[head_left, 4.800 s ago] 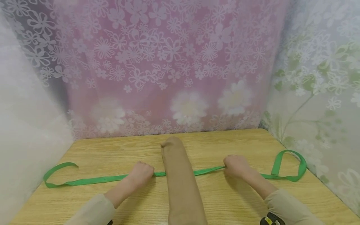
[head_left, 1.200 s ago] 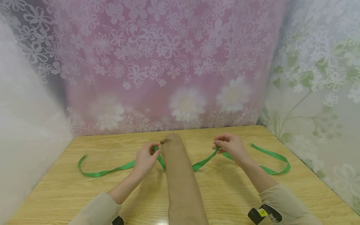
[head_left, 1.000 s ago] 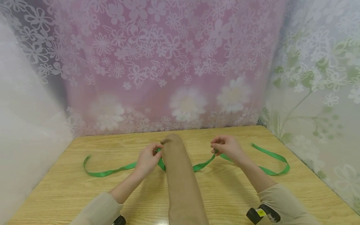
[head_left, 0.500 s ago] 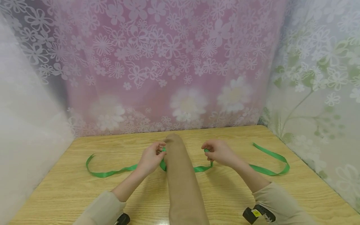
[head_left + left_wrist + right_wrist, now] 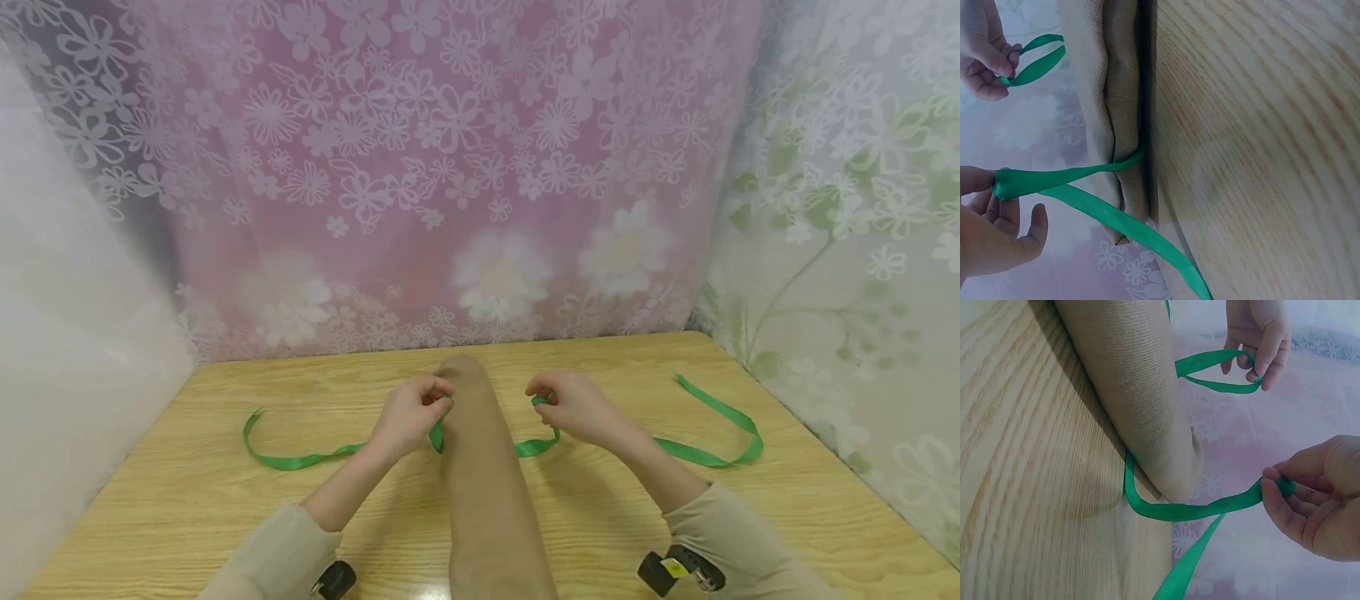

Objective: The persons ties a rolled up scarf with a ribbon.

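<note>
A long rolled brown cloth point(image 5: 491, 492) lies lengthwise on the table. Under it runs a green ribbon point(image 5: 534, 447), coming out on both sides. My left hand point(image 5: 408, 414) is raised at the roll's left edge and pinches the ribbon. In the left wrist view the ribbon point(image 5: 1135, 231) folds over at those fingers and drops to the table. On the other side, my right hand point(image 5: 579, 408) is a short way off the roll. Its thumb and fingers pinch the ribbon point(image 5: 1194, 511), which rises from beneath the cloth in the right wrist view.
The ribbon's loose tails curl on the wooden table point(image 5: 360, 533), one to each side. Behind the table hangs a pink floral curtain point(image 5: 420, 167), with pale sheets at left and right. A dark wrist device point(image 5: 678, 571) sits at the right sleeve.
Earlier both hands were low, holding the ribbon straight across. They have since lifted it and drawn inward toward the roll, the right hand moving left, the left one slightly right. The tails have followed.
</note>
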Available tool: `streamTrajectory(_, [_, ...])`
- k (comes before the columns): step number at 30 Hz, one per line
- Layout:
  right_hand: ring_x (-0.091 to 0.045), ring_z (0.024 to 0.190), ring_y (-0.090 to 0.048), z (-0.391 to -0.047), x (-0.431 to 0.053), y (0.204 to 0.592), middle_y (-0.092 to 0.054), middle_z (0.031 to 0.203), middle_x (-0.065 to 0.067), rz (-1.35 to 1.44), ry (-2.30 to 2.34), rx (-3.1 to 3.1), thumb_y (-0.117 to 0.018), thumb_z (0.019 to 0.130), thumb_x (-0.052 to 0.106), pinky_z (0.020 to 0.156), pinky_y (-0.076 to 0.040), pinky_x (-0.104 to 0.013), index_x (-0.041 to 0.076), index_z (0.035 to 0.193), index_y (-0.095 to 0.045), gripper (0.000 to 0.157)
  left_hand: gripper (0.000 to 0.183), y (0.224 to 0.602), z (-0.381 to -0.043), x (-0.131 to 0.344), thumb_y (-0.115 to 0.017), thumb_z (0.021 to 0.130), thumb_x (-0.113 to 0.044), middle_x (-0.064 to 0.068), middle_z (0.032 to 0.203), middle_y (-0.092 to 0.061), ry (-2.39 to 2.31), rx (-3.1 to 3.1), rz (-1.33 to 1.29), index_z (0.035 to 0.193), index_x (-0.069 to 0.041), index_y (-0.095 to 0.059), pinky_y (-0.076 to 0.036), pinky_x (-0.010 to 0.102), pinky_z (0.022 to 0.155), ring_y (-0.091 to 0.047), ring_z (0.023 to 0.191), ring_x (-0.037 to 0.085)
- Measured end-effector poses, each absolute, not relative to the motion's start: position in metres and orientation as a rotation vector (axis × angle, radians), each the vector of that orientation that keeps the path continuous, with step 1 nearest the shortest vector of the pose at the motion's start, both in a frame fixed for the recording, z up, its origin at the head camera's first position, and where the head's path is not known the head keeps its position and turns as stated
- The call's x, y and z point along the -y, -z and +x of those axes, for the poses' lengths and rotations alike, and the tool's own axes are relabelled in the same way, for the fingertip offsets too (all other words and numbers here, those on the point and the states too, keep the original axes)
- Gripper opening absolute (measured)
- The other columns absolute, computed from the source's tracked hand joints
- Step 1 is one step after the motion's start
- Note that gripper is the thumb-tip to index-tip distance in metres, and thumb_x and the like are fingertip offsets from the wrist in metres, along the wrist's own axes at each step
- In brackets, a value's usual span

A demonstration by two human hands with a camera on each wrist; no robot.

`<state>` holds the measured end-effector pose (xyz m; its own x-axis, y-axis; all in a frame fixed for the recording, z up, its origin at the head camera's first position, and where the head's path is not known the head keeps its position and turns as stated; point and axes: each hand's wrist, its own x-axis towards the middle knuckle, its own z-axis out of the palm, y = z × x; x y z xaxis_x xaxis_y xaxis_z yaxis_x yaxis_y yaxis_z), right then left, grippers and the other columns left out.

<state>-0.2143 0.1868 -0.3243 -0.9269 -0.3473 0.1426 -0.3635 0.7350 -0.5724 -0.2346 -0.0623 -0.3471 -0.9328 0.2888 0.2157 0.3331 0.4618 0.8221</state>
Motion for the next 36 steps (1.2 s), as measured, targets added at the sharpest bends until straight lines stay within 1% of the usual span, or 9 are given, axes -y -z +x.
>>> streamTrajectory(4, [-0.012,0.071,-0.058,-0.215,-0.184,0.323,-0.064,0.089,-0.005,0.618,-0.932,2.881,-0.058,0.088,0.001,0.066,-0.049,-0.029,0.001,0.108,-0.062,0.021,0.021,0.344,-0.234,0.061,-0.059,0.088,-0.006,0.0,0.091,-0.062,1.522,2.64,-0.559,0.108,-0.006,-0.066,-0.048,0.033,0.074,-0.056,0.085,0.018])
streamTrajectory(8, [-0.013,0.077,-0.058,-0.217,-0.182,0.321,-0.065,0.091,-0.005,0.647,-0.894,2.852,-0.058,0.088,0.004,0.07,-0.049,-0.032,0.002,0.107,-0.063,0.019,0.024,0.34,-0.235,0.059,-0.057,0.087,-0.005,0.001,0.093,-0.064,1.554,2.612,-0.533,0.109,-0.008,-0.067,-0.049,0.035,0.078,-0.058,0.09,0.02])
streamTrajectory(12, [-0.014,0.079,-0.059,-0.219,-0.178,0.318,-0.064,0.09,-0.002,0.66,-0.871,2.845,-0.059,0.088,0.006,0.071,-0.049,-0.032,0.004,0.107,-0.063,0.019,0.027,0.338,-0.235,0.059,-0.055,0.087,-0.004,0.002,0.097,-0.064,1.603,2.583,-0.498,0.111,-0.008,-0.066,-0.049,0.036,0.077,-0.058,0.093,0.021])
streamTrajectory(17, [-0.015,0.082,-0.059,-0.22,-0.175,0.314,-0.064,0.092,-0.001,0.684,-0.852,2.843,-0.062,0.087,0.006,0.072,-0.049,-0.032,0.005,0.107,-0.064,0.02,0.027,0.336,-0.235,0.058,-0.058,0.086,-0.006,0.003,0.096,-0.065,1.636,2.559,-0.483,0.112,-0.008,-0.066,-0.049,0.036,0.079,-0.058,0.093,0.02])
streamTrajectory(20, [-0.014,0.082,-0.06,-0.22,-0.173,0.311,-0.065,0.092,-0.001,0.708,-0.867,2.843,-0.061,0.087,0.007,0.073,-0.049,-0.032,0.006,0.108,-0.064,0.021,0.025,0.335,-0.235,0.058,-0.061,0.086,-0.008,0.002,0.094,-0.065,1.659,2.548,-0.478,0.111,-0.008,-0.067,-0.048,0.036,0.079,-0.059,0.091,0.02])
streamTrajectory(23, [-0.012,0.08,-0.06,-0.22,-0.17,0.31,-0.065,0.09,0.0,0.722,-0.897,2.838,-0.06,0.088,0.008,0.073,-0.049,-0.031,0.006,0.108,-0.064,0.02,0.022,0.335,-0.235,0.057,-0.062,0.086,-0.008,0.002,0.091,-0.064,1.653,2.546,-0.48,0.107,-0.007,-0.068,-0.048,0.035,0.077,-0.059,0.089,0.02])
streamTrajectory(27, [-0.01,0.077,-0.059,-0.22,-0.168,0.308,-0.065,0.088,-0.002,0.735,-0.938,2.829,-0.06,0.088,0.007,0.072,-0.049,-0.03,0.005,0.107,-0.065,0.02,0.02,0.333,-0.234,0.055,-0.061,0.086,-0.007,0.001,0.087,-0.064,1.621,2.564,-0.479,0.104,-0.007,-0.069,-0.049,0.033,0.073,-0.059,0.088,0.02])
streamTrajectory(30, [-0.01,0.076,-0.059,-0.22,-0.167,0.308,-0.065,0.088,-0.001,0.727,-0.998,2.832,-0.06,0.088,0.007,0.071,-0.049,-0.03,0.006,0.107,-0.065,0.02,0.021,0.331,-0.234,0.054,-0.059,0.085,-0.006,0.002,0.088,-0.064,1.637,2.564,-0.474,0.104,-0.006,-0.068,-0.049,0.032,0.073,-0.059,0.088,0.02])
streamTrajectory(36, [-0.014,0.067,-0.06,-0.223,-0.165,0.309,-0.064,0.083,0.001,0.724,-1.112,2.838,-0.06,0.088,0.006,0.067,-0.049,-0.029,0.005,0.108,-0.064,0.021,0.022,0.329,-0.234,0.049,-0.057,0.086,-0.004,0.003,0.087,-0.064,1.664,2.556,-0.48,0.106,-0.005,-0.067,-0.05,0.032,0.074,-0.06,0.085,0.019])
